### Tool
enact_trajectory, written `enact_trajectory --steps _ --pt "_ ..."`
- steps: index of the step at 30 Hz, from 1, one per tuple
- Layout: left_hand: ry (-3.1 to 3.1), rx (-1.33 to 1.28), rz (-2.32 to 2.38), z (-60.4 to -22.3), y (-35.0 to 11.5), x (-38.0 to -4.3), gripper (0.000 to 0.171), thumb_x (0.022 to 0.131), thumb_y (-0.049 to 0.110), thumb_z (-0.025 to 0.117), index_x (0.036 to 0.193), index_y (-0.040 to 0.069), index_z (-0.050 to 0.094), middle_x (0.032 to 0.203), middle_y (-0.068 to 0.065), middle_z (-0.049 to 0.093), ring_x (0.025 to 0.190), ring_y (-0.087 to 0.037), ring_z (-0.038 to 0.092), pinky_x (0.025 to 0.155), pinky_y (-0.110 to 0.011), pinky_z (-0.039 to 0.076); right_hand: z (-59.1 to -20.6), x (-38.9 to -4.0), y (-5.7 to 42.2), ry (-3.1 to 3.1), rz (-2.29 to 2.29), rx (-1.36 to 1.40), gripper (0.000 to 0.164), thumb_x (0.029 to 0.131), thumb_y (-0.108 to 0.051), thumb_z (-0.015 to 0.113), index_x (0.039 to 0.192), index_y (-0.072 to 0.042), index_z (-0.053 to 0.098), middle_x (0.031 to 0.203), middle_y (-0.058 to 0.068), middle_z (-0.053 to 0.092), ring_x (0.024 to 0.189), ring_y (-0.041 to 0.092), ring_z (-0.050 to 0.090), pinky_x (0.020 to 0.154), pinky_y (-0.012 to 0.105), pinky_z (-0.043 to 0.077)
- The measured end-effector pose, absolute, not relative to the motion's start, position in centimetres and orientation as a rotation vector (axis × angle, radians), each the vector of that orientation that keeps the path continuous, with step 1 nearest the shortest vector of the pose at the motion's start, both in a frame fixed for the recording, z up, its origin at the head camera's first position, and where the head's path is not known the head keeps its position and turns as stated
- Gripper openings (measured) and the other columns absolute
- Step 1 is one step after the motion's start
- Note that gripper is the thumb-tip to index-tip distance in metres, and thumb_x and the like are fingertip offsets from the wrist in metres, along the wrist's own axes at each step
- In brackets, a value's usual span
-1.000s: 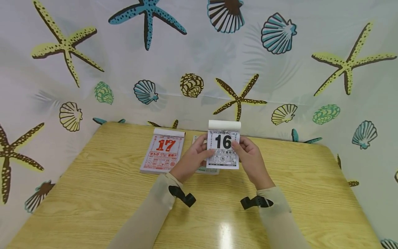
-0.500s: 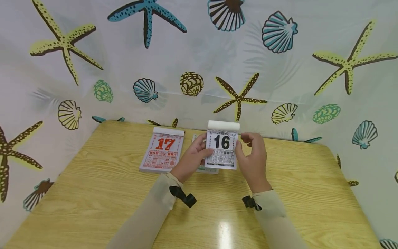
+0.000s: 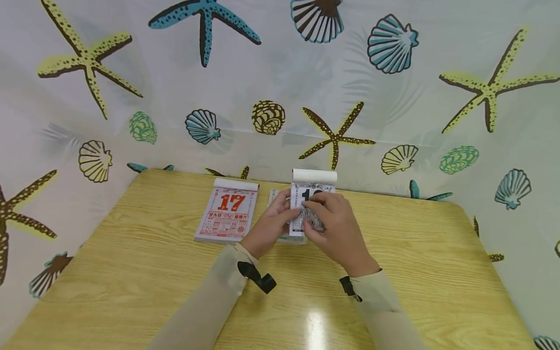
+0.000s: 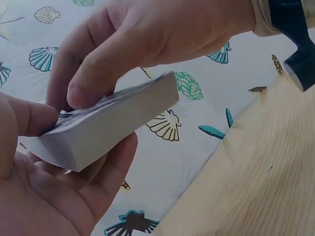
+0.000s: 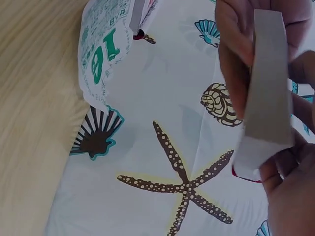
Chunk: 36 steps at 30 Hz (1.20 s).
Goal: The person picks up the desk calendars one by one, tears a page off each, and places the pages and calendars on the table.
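Upright in front of me in the head view is a thick tear-off calendar [image 3: 295, 226] with a black number, its white top cover rolled back. My left hand [image 3: 270, 226] grips its left side, thumb on the front page and fingers behind. Across the front lies my right hand [image 3: 337, 231], its bent fingertips touching the page and hiding part of the number; finger and thumb stand apart. In the left wrist view the pad [image 4: 123, 118] shows edge-on, my right fingertips near my left thumb. The right wrist view shows the pad's thick edge [image 5: 268, 83] between both hands.
A second calendar [image 3: 225, 214] with a red 17 lies on the wooden table [image 3: 420, 262], left of my hands. Behind the held calendar lies a sheet with green print [image 5: 106, 54], partly hidden in the head view. A shell-and-starfish cloth [image 3: 245, 73] hangs around the table.
My right hand has left the calendar's right edge and moved leftward across its front page, covering part of the number. My left hand has kept its grip.
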State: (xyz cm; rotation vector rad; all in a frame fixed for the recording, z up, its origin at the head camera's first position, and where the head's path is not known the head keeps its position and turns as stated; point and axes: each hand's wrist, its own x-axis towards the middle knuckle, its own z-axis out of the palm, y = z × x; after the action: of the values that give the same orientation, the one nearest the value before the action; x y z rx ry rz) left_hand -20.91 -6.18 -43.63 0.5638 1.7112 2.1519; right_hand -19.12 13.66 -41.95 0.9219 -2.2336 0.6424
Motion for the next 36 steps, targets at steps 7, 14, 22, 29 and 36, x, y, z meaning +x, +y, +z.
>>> enact_trajectory --steps 7,14,22,29,36 --pt "1.64 0.581 2.208 -44.0 -6.3 -21.0 0.05 0.115 0.019 0.033 0.162 0.027 0.021 0.152 -0.014 0.047 0.125 -0.023 0.059 0.093 -0.031 0.054 -42.0 -18.9 13.3 -2.352 0.584 0.94 0.043 0.087 -0.022 0.082 0.125 -0.005 0.071 0.132 0.016 0.06 0.119 0.036 0.056 0.105 0.051 0.045" --pt "1.558 0.53 2.268 -43.8 -6.3 -20.7 0.049 0.114 0.019 0.029 0.163 0.024 0.02 0.151 -0.018 0.046 0.127 -0.025 0.06 0.096 -0.035 0.056 -41.9 -18.6 13.1 -2.396 0.568 0.951 0.054 0.084 -0.03 0.088 0.13 -0.008 0.068 0.138 0.015 0.056 0.127 0.036 0.051 0.109 0.052 0.042" --pt "1.539 0.532 2.3 -44.0 -6.4 -20.8 0.053 0.114 0.045 0.029 0.163 0.027 0.021 0.141 -0.011 0.053 0.116 -0.016 0.064 0.089 -0.031 0.057 -41.6 -18.3 12.8 -2.289 0.522 0.998 0.036 0.085 -0.03 0.087 0.114 -0.011 0.076 0.129 0.011 0.064 0.126 0.034 0.056 0.11 0.049 0.044" --pt "1.501 0.541 2.335 -44.0 -6.3 -20.9 0.053 0.113 0.044 0.028 0.163 0.025 0.022 0.138 -0.01 0.055 0.113 -0.015 0.064 0.086 -0.029 0.057 -41.5 -18.2 12.6 -2.219 0.59 1.03 0.006 0.09 -0.012 0.077 0.093 -0.008 0.078 0.11 0.006 0.072 0.116 0.026 0.065 0.104 0.041 0.052" --pt "1.541 0.483 2.361 -44.2 -5.9 -20.8 0.054 0.114 0.045 0.028 0.162 0.02 0.026 0.136 -0.006 0.056 0.115 -0.013 0.062 0.094 -0.028 0.053 -41.5 -17.9 12.5 -2.199 0.598 0.992 0.006 0.088 -0.01 0.079 0.089 -0.01 0.074 0.094 0.001 0.069 0.085 0.015 0.064 0.071 0.027 0.058"
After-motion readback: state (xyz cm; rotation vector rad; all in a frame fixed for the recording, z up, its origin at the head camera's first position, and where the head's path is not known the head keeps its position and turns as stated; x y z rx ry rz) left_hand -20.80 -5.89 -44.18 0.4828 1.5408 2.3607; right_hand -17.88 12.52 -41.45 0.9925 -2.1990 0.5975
